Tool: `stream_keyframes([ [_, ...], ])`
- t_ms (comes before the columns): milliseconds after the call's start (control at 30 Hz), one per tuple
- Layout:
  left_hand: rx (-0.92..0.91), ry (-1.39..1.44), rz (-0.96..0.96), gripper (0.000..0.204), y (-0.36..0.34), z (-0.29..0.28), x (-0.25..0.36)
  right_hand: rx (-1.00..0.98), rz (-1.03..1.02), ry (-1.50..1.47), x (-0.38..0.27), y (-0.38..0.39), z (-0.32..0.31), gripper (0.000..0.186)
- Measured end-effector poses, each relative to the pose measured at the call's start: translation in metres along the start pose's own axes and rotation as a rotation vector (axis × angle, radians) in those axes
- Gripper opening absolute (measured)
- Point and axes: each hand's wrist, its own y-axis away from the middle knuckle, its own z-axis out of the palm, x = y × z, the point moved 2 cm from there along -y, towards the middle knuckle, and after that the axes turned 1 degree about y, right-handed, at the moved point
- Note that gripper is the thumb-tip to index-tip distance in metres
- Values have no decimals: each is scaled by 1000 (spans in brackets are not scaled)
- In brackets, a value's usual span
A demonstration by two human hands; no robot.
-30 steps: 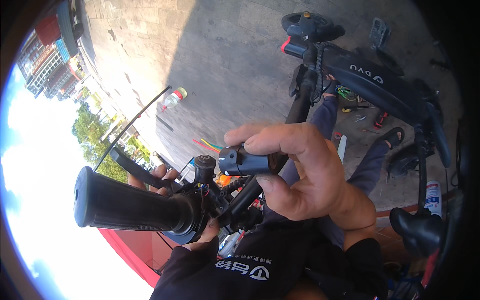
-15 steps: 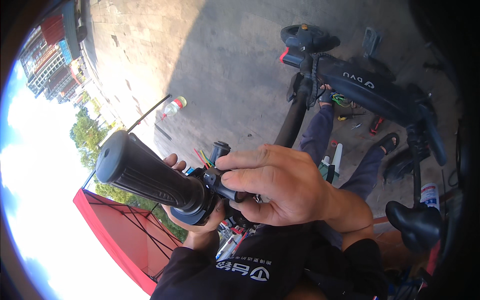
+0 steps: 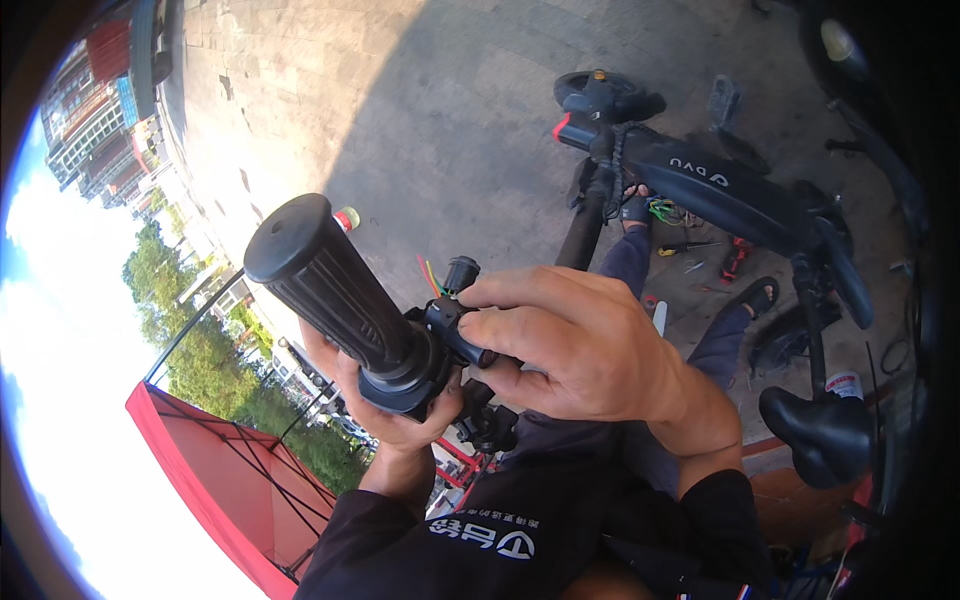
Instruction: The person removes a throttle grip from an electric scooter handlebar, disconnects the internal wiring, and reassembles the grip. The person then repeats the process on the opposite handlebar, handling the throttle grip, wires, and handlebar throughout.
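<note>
A black ribbed handlebar grip (image 3: 335, 290) points up and to the left, its closed round end toward me. My left hand (image 3: 400, 425) is closed around its collar end from below, the fingers partly hidden behind the rubber. Beside the collar, my right hand (image 3: 590, 355) pinches a small black switch housing (image 3: 452, 325) between thumb and fingertips. A short black round knob (image 3: 461, 272) stands up just beyond the housing. Red, yellow and green wires (image 3: 430, 275) stick out next to it. More black fittings (image 3: 488, 425) show below, between the hands.
A black electric bike (image 3: 700, 170) with a black saddle (image 3: 815, 435) is at the right. A yellow-handled screwdriver (image 3: 690, 247), a red tool (image 3: 738, 262) and green cable (image 3: 662, 210) lie by my sandalled feet. A bottle (image 3: 347, 218) is partly behind the grip. A red canopy (image 3: 220, 480) stands at left.
The grip has swung to the right and steeper, now covering most of the bottle. Both hands keep their hold; my right hand has shifted slightly with the housing.
</note>
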Motion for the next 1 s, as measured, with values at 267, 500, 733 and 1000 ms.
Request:
stream_keyframes([
  [267,-52,74,5,88,-2,2,1,-47,2,7,3,1,2,38],
  [500,-115,-102,161,77,-14,-1,10,-62,-79,67,8,-1,4,38],
  [733,-87,-9,118,76,-13,2,12,-84,-124,85,7,-3,3,36],
  [1000,-59,84,138,76,-15,6,9,-85,-189,151,7,-2,3,39],
])
